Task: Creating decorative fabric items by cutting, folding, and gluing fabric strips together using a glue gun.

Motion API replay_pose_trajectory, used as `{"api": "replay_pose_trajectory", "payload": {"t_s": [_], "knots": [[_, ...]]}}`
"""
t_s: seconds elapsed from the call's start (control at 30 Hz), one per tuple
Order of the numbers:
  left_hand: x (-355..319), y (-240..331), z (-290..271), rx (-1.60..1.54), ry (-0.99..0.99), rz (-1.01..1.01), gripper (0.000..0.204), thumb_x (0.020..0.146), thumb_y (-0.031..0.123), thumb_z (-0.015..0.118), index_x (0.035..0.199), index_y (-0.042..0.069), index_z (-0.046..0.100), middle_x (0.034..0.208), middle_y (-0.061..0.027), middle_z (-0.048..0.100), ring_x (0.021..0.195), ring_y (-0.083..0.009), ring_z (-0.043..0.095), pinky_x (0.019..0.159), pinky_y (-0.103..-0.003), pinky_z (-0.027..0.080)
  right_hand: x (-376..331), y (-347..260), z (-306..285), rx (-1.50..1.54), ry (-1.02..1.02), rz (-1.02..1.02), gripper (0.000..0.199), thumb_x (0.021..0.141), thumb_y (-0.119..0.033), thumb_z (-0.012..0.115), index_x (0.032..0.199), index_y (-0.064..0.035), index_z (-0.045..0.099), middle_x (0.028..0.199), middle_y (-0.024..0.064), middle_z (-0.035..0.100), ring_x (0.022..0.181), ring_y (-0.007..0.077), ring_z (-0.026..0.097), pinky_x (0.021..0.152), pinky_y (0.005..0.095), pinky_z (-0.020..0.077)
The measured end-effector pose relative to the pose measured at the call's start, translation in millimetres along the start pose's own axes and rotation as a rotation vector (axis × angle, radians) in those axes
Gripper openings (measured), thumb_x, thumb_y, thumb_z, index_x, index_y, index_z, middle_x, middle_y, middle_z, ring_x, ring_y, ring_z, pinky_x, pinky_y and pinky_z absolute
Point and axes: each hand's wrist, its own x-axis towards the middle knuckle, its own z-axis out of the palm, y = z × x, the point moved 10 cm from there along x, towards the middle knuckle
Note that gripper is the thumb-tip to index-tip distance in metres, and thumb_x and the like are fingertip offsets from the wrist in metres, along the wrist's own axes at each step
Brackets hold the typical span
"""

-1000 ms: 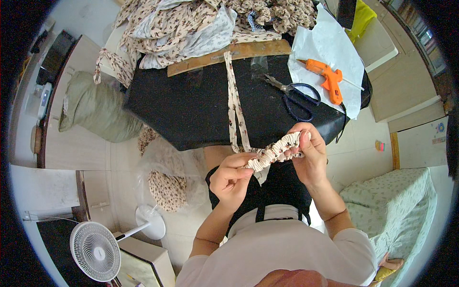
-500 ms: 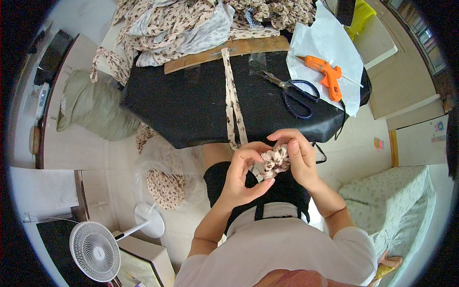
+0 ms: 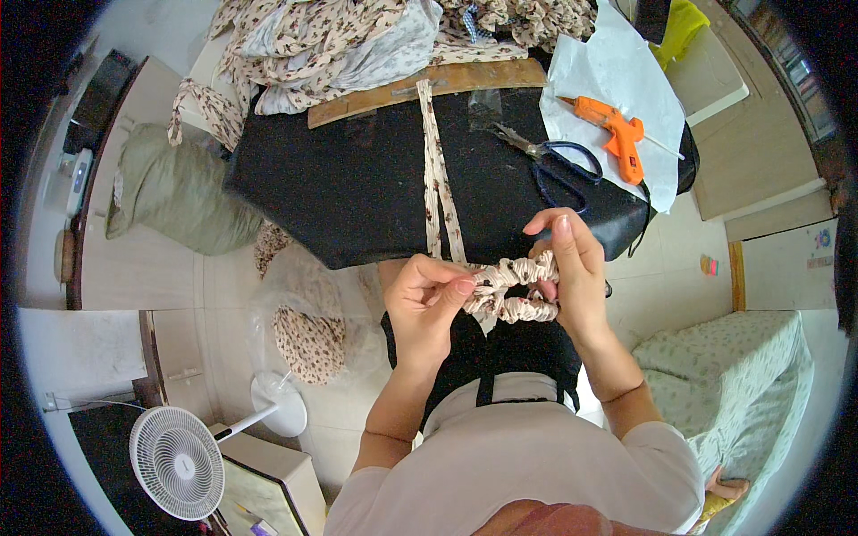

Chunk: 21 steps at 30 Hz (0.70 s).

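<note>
A ruffled cream scrunchie with a dark floral print (image 3: 517,288) is held between both hands in front of my lap. My left hand (image 3: 429,299) pinches its left end with thumb and fingertips. My right hand (image 3: 572,263) curls around its right end, fingers over the gathered fabric. A long strip of the same printed fabric (image 3: 438,174) runs from the scrunchie up across the black table (image 3: 349,179).
Blue-handled scissors (image 3: 559,161) and an orange glue gun (image 3: 617,134) on white paper (image 3: 626,80) lie at the table's right. Piled printed fabric (image 3: 357,36) and a wooden board (image 3: 420,89) fill the far edge. A bag of fabric (image 3: 308,326) and a white fan (image 3: 179,460) stand on the floor to the left.
The hands first held the scrunchie stretched out, then bunched it close together; now they have parted a little and it shows as a doubled ruffled loop.
</note>
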Motion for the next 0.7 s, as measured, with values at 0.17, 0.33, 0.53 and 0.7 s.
{"api": "replay_pose_trajectory", "payload": {"t_s": [0.17, 0.33, 0.53, 0.7], "knots": [[-1, 4, -4, 0.027, -0.022, 0.088, 0.016, 0.083, -0.003, 0.066, 0.084, 0.003, 0.051, 0.084, -0.0103, 0.064, 0.078, -0.0137, 0.062, 0.075, -0.029, 0.051, 4, 5, 0, 0.099, -0.021, 0.056, 0.037, 0.101, -0.038, 0.035, 0.099, -0.0043, 0.051, 0.051, -0.0008, 0.046, 0.035, 0.0022, 0.032, 0.035, 0.0184, 0.0255], [-3, 8, 2, 0.034, -0.029, 0.122, 0.016, 0.083, -0.003, 0.066, 0.085, 0.003, 0.051, 0.084, -0.0108, 0.064, 0.078, -0.0142, 0.062, 0.079, -0.029, 0.051, 4, 8, 5, 0.124, -0.088, 0.045, 0.036, 0.101, -0.037, 0.036, 0.100, -0.0043, 0.052, 0.051, -0.0010, 0.046, 0.036, 0.0021, 0.034, 0.036, 0.0182, 0.0260], [-1, -15, 1, 0.097, -0.008, -0.051, 0.014, 0.085, 0.002, 0.066, 0.084, 0.003, 0.053, 0.084, -0.0075, 0.064, 0.074, -0.0089, 0.059, 0.070, -0.022, 0.048, 0, 16, 18, 0.127, -0.250, 0.219, 0.031, 0.098, -0.032, 0.046, 0.108, -0.0033, 0.050, 0.069, 0.0042, 0.057, 0.048, 0.0060, 0.051, 0.041, 0.0178, 0.0354], [-3, -37, -11, 0.061, 0.080, -0.159, 0.016, 0.087, 0.010, 0.067, 0.082, 0.003, 0.053, 0.078, -0.0030, 0.063, 0.068, -0.0053, 0.056, 0.065, -0.019, 0.045, -8, 16, 25, 0.300, -0.472, 0.256, 0.035, 0.093, -0.025, 0.056, 0.116, 0.0001, 0.046, 0.084, 0.0164, 0.064, 0.066, 0.0181, 0.063, 0.059, 0.0276, 0.0520]]}}
